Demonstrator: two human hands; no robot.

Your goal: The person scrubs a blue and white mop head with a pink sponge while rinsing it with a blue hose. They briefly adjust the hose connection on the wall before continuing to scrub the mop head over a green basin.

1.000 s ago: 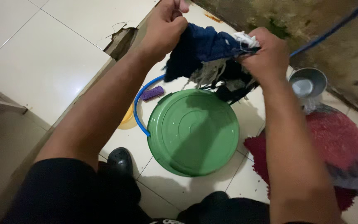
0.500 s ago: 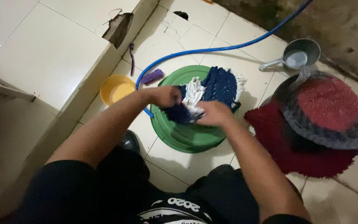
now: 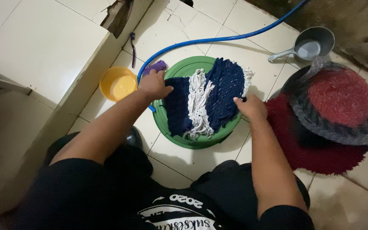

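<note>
We have the blue-and-white cloth (image 3: pixel 205 96) spread over the upturned green basin (image 3: pixel 179 140). Our left hand (image 3: pixel 153 85) presses its left edge, fingers together; our right hand (image 3: pixel 250 106) pinches its right edge.

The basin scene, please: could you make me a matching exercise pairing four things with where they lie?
Things:
1 blue cloth
2 yellow bowl
3 metal scoop
4 purple brush

Places:
A beside the blue hose, near the left hand
B by the dark wall, top right
C spread on the upturned green basin
D at the foot of the white tiled ledge

Pairs: 1-C, 2-D, 3-B, 4-A
</note>
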